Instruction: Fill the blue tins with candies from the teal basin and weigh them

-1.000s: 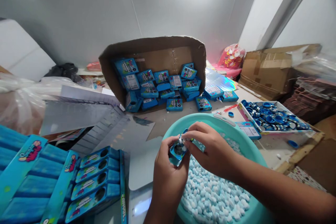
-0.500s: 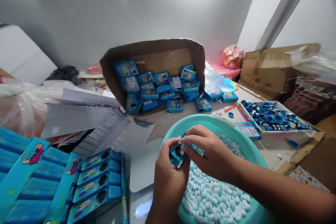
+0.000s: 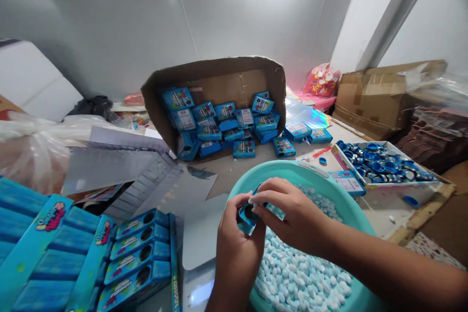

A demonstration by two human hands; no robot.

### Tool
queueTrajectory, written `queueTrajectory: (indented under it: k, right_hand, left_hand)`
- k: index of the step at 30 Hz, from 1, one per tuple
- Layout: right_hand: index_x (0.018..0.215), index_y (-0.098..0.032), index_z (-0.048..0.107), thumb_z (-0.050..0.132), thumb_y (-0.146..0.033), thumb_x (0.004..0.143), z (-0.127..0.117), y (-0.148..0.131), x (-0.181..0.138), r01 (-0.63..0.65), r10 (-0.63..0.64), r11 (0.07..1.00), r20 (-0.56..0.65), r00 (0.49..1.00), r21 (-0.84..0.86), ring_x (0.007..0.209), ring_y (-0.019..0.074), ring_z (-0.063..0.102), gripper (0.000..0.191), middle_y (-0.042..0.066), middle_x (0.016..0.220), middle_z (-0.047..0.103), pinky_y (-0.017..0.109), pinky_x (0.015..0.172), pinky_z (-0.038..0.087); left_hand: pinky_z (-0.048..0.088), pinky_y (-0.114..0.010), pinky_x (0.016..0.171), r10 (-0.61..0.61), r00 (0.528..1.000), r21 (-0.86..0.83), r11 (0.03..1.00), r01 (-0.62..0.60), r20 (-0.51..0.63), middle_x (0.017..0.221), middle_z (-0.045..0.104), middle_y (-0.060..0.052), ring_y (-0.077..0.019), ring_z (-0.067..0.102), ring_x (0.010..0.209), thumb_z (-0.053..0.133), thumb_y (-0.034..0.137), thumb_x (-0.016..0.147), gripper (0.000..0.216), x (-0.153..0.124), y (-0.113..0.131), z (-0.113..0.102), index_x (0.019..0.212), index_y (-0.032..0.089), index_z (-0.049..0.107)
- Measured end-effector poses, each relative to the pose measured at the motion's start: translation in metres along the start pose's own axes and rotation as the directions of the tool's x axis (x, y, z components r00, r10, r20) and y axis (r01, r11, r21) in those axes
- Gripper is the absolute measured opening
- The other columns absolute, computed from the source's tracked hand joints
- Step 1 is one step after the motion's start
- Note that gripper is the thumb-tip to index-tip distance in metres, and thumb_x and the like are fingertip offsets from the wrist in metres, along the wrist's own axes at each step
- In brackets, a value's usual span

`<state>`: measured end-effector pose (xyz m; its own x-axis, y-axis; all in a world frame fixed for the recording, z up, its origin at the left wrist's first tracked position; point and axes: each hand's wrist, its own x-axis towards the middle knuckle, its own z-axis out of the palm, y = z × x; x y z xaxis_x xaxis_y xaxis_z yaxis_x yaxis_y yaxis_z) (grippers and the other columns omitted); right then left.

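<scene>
My left hand (image 3: 239, 248) is wrapped round a small blue box (image 3: 244, 218), its round dark hole facing up. Above that hole, my right hand (image 3: 292, 212) pinches a few white candies (image 3: 253, 201) between thumb and fingers. Part of the box is hidden behind my fingers. Both hands are over a turquoise basin (image 3: 360, 219), which holds a heap of pale blue and white candies (image 3: 296, 273).
A tipped cardboard carton (image 3: 215, 70) with several blue boxes stands at the back. To the right lies a tray of blue caps (image 3: 387, 163). Several holed boxes (image 3: 135, 258) stand at the lower left, beside a grey lid-like panel (image 3: 201, 234).
Both hands stay nearly in place over the basin. A white candy seen in the box's hole earlier no longer shows there. The view has shifted slightly.
</scene>
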<state>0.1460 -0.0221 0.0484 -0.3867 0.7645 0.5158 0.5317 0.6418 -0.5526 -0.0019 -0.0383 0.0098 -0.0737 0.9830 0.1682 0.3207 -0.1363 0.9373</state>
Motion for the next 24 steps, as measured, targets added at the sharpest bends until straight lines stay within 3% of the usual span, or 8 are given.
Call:
queueTrajectory:
  k: [7, 13, 24]
  right_hand:
    - [0.105, -0.020, 0.066, 0.060, -0.016, 0.091, 0.0006, 0.0012, 0.0002, 0.030, -0.029, 0.999, -0.026, 0.999, 0.026, 0.093, 0.0191, 0.062, 0.016, 0.005, 0.100, 0.071, 0.039, 0.084, 0.047]
    - [0.106, -0.020, 0.066, 0.062, -0.013, 0.090, 0.0010, 0.0010, -0.0001, 0.023, -0.020, 0.996, -0.030, 0.999, 0.084, 0.097, 0.0187, 0.064, 0.018, 0.005, 0.103, 0.071, 0.038, 0.087, 0.050]
    - [0.098, -0.018, 0.067, 0.064, -0.007, 0.084, 0.0004, 0.0009, 0.0028, 0.070, -0.049, 0.973, -0.101, 0.994, 0.219, 0.087, 0.0160, 0.066, 0.018, 0.007, 0.096, 0.070, 0.032, 0.078, 0.058]
  left_hand:
    - [0.053, -0.037, 0.088, 0.030, 0.999, -0.045, 0.998, -0.032, -0.043, 0.104, 0.068, -0.006, -0.0218, 0.066, 0.096, 0.065, 0.029, 0.082, 0.027, -0.0015, 0.0036, 0.0017, 0.108, 0.022, 0.060]
    - [0.053, -0.035, 0.084, 0.053, 0.999, -0.003, 0.999, -0.053, 0.011, 0.107, 0.067, -0.007, -0.0218, 0.066, 0.097, 0.065, 0.030, 0.083, 0.031, -0.0007, -0.0020, -0.0015, 0.112, 0.022, 0.058]
    - [0.051, -0.038, 0.089, -0.017, 1.000, -0.054, 0.998, 0.016, -0.015, 0.107, 0.068, -0.006, -0.0231, 0.065, 0.099, 0.067, 0.029, 0.079, 0.031, -0.0025, 0.0038, 0.0005, 0.109, 0.022, 0.061]
